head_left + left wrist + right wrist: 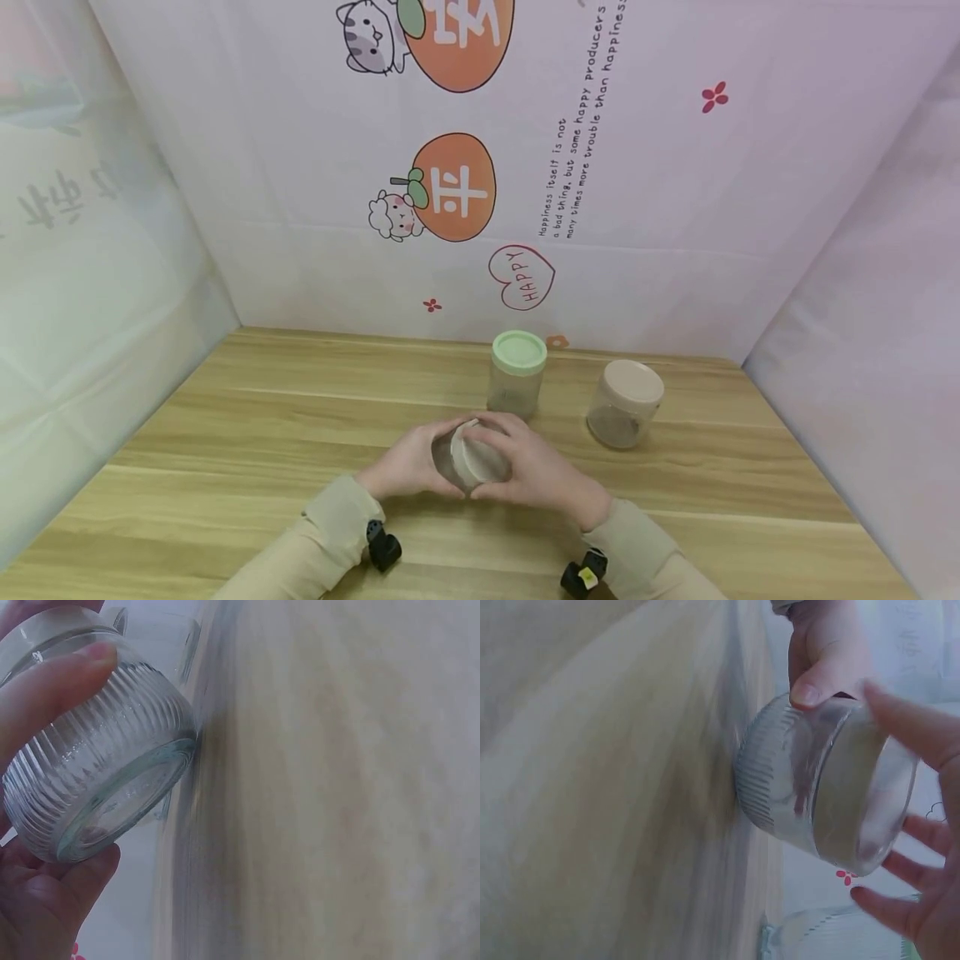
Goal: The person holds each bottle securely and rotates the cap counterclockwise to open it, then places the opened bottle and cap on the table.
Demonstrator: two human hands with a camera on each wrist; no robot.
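A clear ribbed glass jar (127, 712) leans at a tilt, its base edge close to the wooden tabletop. My left hand (405, 467) grips the jar's side, thumb and fingers on opposite sides of the glass in the left wrist view. Around the pale lid (847, 787) at the jar's upper end curls my right hand (543, 468), thumb on one side and fingers spread on the other. From the head view, both hands meet around the jar and hide most of its body.
Just behind the hands stands a clear jar with a green lid (519, 354). Another clear jar with a beige lid (633, 383) is farther right. White printed cloth (637, 275) forms walls behind and beside the wooden table (262, 417).
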